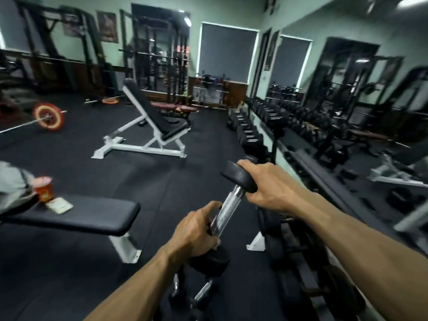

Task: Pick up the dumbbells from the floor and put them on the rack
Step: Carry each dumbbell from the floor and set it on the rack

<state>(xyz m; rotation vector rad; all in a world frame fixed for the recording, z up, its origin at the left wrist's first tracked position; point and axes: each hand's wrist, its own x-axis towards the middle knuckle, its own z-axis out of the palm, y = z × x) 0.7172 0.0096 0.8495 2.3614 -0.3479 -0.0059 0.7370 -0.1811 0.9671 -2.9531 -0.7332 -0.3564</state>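
I hold a black dumbbell with a knurled chrome handle (228, 205) up in front of me, tilted, its far head higher. My left hand (196, 235) grips the lower part of the handle just above the near head. My right hand (268, 186) wraps around the far black head from the right. More dumbbells (201, 295) lie on the floor below my left forearm, partly hidden. The dumbbell rack (301, 262) runs along the mirrored wall on my right, its near shelves close under my right arm and its far end full of dumbbells (250, 133).
A flat black bench (92, 216) stands at my left with a red cup (44, 188) and a small card on it. An incline bench (150, 126) sits mid-room. A loaded barbell (48, 117) lies far left. Black rubber floor lies between them.
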